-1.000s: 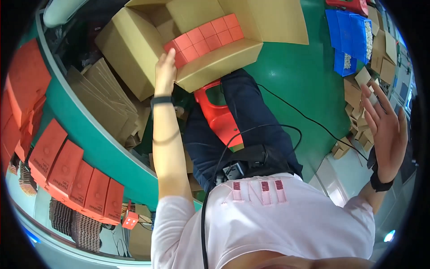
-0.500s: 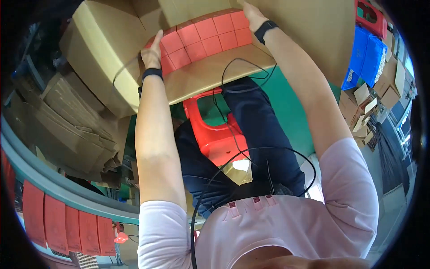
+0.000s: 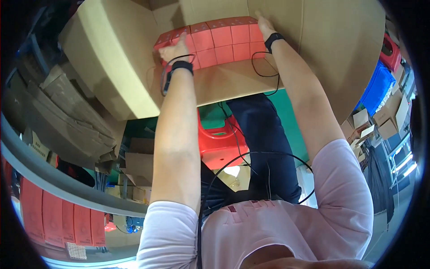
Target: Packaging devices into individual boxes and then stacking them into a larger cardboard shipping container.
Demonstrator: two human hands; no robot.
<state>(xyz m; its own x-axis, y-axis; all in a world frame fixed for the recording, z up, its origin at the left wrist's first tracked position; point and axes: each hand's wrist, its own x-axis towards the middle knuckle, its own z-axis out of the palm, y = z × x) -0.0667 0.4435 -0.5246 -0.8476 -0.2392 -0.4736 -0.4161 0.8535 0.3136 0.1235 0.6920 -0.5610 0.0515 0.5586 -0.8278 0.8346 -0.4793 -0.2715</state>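
A large open cardboard carton (image 3: 112, 71) lies in front of me with its flaps spread. Inside it sit rows of small red boxes (image 3: 224, 40), packed side by side. My left hand (image 3: 174, 50) rests on the left end of the red boxes, fingers curled over one of them. My right hand (image 3: 264, 28) presses flat against the right end of the same block of boxes, by the carton's inner wall. Both wrists wear black bands. A thin black cable (image 3: 264, 71) loops over the carton's lower flap.
A red plastic stool (image 3: 221, 143) stands under the carton between my legs. Flattened cardboard (image 3: 67, 121) is stacked at the left. Red flat packs (image 3: 53, 215) line a grey table edge at lower left. Blue crates (image 3: 378, 87) and small cartons (image 3: 389, 112) stand at the right.
My right hand has come from far out at the right onto the right end of the red boxes. The carton now fills the top of the view, nearer than before.
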